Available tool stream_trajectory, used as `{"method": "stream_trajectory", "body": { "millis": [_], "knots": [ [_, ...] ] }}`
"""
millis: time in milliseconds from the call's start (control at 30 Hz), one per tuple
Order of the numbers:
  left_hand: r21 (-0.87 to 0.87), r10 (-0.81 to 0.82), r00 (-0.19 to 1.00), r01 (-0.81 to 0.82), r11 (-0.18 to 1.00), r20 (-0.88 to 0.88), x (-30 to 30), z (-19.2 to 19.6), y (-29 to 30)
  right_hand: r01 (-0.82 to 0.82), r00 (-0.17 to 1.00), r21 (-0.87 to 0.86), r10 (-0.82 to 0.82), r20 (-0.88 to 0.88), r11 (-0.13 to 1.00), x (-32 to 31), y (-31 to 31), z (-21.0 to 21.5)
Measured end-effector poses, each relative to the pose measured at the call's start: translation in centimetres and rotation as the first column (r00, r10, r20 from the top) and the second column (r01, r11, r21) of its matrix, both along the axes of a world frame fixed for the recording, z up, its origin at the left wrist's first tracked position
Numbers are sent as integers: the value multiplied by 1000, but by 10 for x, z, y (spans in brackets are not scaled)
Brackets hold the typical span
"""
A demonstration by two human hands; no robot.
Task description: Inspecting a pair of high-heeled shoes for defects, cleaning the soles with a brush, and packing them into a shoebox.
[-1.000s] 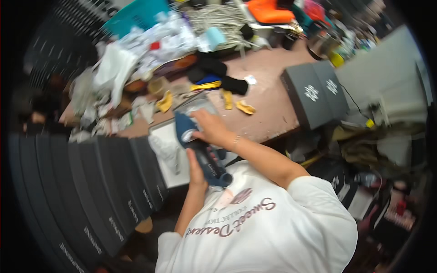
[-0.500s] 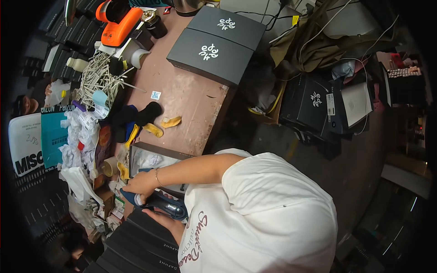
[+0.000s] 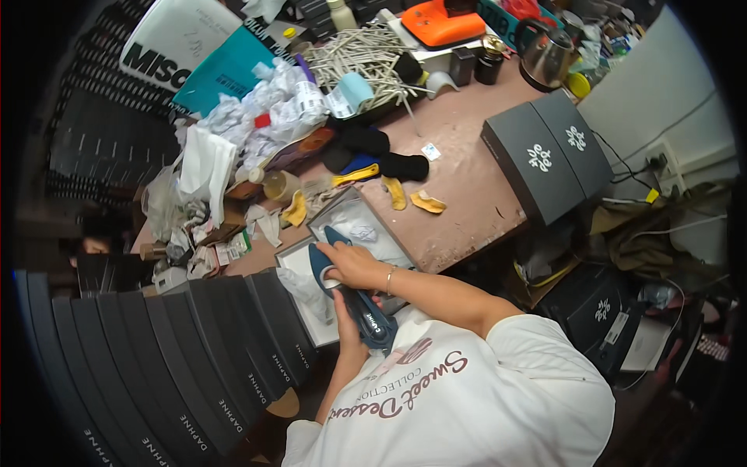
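Note:
A dark blue pointed shoe [image 3: 375, 321] is held between my two hands over an open shoe box, its toe pointing away from me. My left hand [image 3: 347, 323] supports the shoe's side, thumb along its edge and other fingers mostly hidden. Over the front part lies my right hand [image 3: 354, 267], a bracelet at its wrist, its fingers closed on the shoe near the opening. White stuffing shows in the toe opening. Just beyond my right hand, a second blue pointed toe [image 3: 334, 234] shows in the open shoe box [image 3: 282, 255], beside crumpled white paper [image 3: 362, 229].
Dark shoe boxes [image 3: 210, 342] stand in a row at the left. Yellow scraps [image 3: 427, 202] and black cloth [image 3: 404, 166] lie on the table [image 3: 467, 156]. Two grey boxes [image 3: 537, 159] sit at its right. Farther back are crumpled paper [image 3: 272, 101], many white sticks [image 3: 366, 62] and a kettle [image 3: 547, 56].
My view has turned, so the table and box now sit more centrally and the row of boxes shows more. Both hands still hold the blue shoe; the right remains at its front.

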State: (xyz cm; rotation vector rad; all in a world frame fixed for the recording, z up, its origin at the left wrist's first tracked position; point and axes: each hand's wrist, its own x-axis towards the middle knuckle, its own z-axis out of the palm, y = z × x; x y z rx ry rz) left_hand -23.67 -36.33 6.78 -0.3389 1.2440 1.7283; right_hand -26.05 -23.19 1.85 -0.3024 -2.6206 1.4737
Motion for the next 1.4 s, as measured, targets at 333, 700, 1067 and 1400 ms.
{"method": "stream_trajectory", "body": {
  "millis": [333, 700, 1067, 1400],
  "knots": [
    [-29, 58, 979, -65, 997, -195, -73, -44, -12, -302, 902, 20, 292, -318, 953, -10, 17, 29],
    [650, -260, 936, 45, 758, 239, -43, 16, 22, 183, 983, 353, -175, -55, 918, 39, 234, -47],
    [361, 227, 972, -232, 904, 55, -4, 10, 41, -64, 994, 197, 80, -72, 978, -56, 203, -39],
    [412, 131, 988, -151, 899, 75, -24, 17, 34, -486, 870, 617, 275, 410, 619, -178, 161, -107]
  ]
}}
